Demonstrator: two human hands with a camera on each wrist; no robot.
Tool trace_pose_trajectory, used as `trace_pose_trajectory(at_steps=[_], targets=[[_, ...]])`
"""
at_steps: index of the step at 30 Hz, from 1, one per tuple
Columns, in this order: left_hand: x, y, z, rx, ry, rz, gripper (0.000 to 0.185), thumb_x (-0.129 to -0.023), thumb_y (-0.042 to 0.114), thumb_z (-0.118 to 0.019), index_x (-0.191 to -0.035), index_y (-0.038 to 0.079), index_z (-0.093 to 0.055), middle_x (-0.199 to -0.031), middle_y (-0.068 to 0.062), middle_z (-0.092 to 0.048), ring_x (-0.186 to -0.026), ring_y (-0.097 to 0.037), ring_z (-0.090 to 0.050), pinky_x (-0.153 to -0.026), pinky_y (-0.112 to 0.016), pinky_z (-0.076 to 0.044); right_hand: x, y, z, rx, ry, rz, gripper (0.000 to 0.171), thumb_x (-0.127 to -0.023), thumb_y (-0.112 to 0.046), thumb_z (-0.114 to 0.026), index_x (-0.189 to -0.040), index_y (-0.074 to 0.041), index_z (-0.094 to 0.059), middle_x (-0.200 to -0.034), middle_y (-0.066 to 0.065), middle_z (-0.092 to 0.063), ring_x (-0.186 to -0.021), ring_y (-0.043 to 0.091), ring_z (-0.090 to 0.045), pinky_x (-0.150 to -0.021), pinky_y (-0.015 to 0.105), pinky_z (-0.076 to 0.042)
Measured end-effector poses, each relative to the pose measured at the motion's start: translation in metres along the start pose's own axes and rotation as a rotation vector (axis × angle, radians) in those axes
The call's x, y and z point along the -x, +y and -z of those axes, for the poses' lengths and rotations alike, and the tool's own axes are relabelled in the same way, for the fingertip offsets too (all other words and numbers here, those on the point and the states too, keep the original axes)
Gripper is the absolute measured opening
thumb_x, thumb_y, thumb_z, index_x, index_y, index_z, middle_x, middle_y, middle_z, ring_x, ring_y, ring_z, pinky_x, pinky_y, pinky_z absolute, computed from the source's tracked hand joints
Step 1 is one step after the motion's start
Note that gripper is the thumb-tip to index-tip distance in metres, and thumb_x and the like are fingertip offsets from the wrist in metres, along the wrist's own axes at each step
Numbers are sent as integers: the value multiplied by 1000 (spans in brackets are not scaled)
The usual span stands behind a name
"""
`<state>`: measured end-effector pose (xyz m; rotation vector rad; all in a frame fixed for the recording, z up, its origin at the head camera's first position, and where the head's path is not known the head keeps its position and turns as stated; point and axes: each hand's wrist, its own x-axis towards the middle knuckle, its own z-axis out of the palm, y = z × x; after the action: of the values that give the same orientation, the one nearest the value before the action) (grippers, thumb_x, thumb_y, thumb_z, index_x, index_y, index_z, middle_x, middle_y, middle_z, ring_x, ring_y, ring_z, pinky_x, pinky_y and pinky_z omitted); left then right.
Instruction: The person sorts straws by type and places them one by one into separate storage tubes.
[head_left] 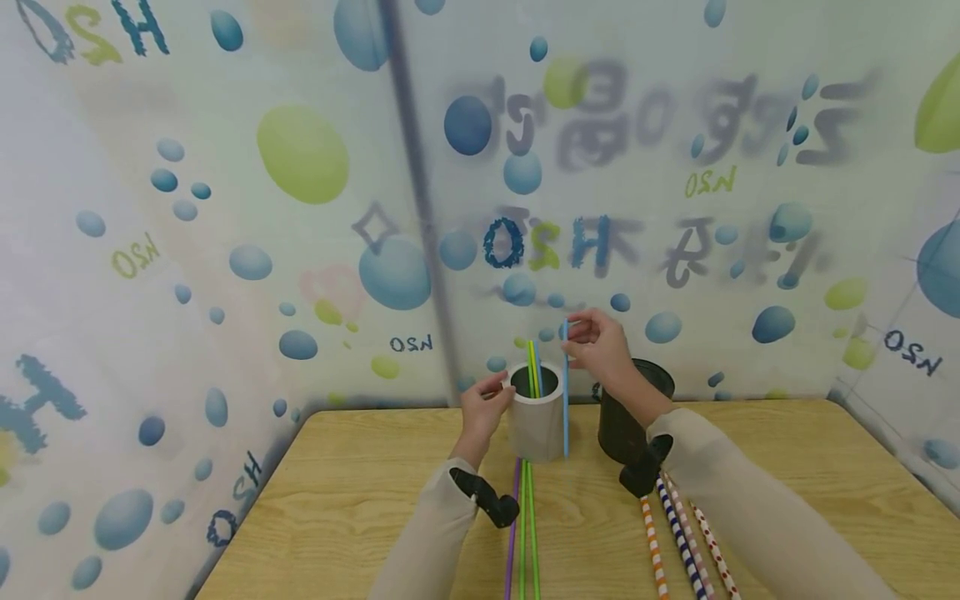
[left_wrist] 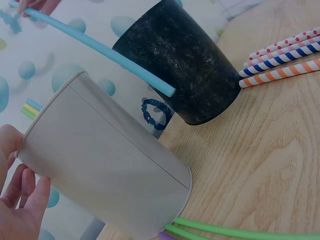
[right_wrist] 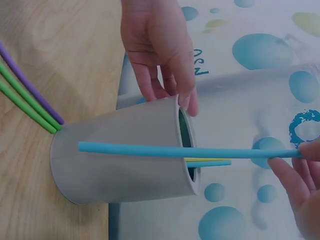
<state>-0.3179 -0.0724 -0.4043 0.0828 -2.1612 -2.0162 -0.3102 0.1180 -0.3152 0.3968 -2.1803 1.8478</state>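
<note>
A grey paper cup (head_left: 536,413) (left_wrist: 105,167) (right_wrist: 125,150) stands upright on the wooden table (head_left: 375,483), with yellow, green and blue straws (head_left: 532,367) in it. My left hand (head_left: 483,406) (right_wrist: 160,50) holds the cup by its rim and left side. My right hand (head_left: 596,343) (right_wrist: 300,185) pinches the top of a light blue straw (head_left: 566,400) (left_wrist: 95,47) (right_wrist: 185,151). That straw hangs upright outside the cup, along its right side, the lower end just above the table.
A black cup (head_left: 633,408) (left_wrist: 185,65) stands right of the grey one. Purple and green straws (head_left: 525,533) (right_wrist: 25,95) lie in front of the grey cup. Striped and dotted straws (head_left: 682,542) (left_wrist: 280,60) lie at the right. Printed backdrop walls enclose the table.
</note>
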Motion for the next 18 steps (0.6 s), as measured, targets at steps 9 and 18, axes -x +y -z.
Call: trace_pose_trajectory(at_steps=[9, 18], targets=[[0, 0, 0, 9, 1, -6, 32, -81, 8, -66, -112, 2, -65, -103, -13, -58, -94, -22, -54, -74, -27, -51, -12, -17, 4, 13, 45, 75, 37, -83, 6, -59, -118, 4, -49, -96, 20, -52, -77, 11, -55, -59, 32, -54], [1, 1, 0, 7, 3, -5, 32, -80, 8, -66, -112, 3, -65, -103, -12, -58, -94, -22, -54, -74, -27, -50, -20, -31, 2, -32, 114, 122, 36, -83, 7, -59, -117, 5, -50, -92, 20, -53, -72, 8, -57, -60, 31, -54]])
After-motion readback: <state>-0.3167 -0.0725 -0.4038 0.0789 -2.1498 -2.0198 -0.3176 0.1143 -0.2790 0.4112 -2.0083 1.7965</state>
